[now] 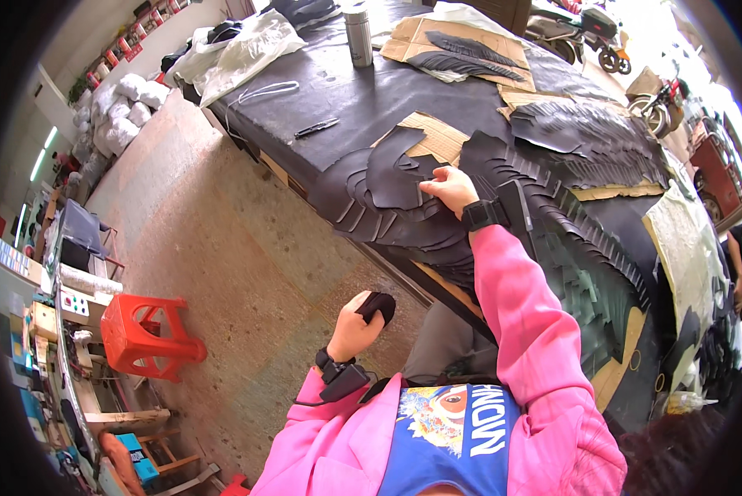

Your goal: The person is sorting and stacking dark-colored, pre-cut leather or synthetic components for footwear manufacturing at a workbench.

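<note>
My left hand [353,332] is held out in front of my body, closed round a small rounded black piece [381,307] that looks like a cut piece of leather or fabric. Over the near edge of the table, my right hand [451,192] reaches into a fanned pile of black cut pieces [356,188]. Its thumb and fingers pinch at the edge of one dark curved piece [394,169]. The fingertips partly hide where they meet it. Beside my right wrist, a long overlapping row of black pieces [544,183] runs toward the near right.
On the dark table [280,124] are a pen [316,127], a metal flask [359,37], plastic bags [247,54] and cardboard [437,136] under some pieces. More dark stacks [586,140] lie at right. A red stool [148,335] stands on the floor at left, near a cluttered workbench.
</note>
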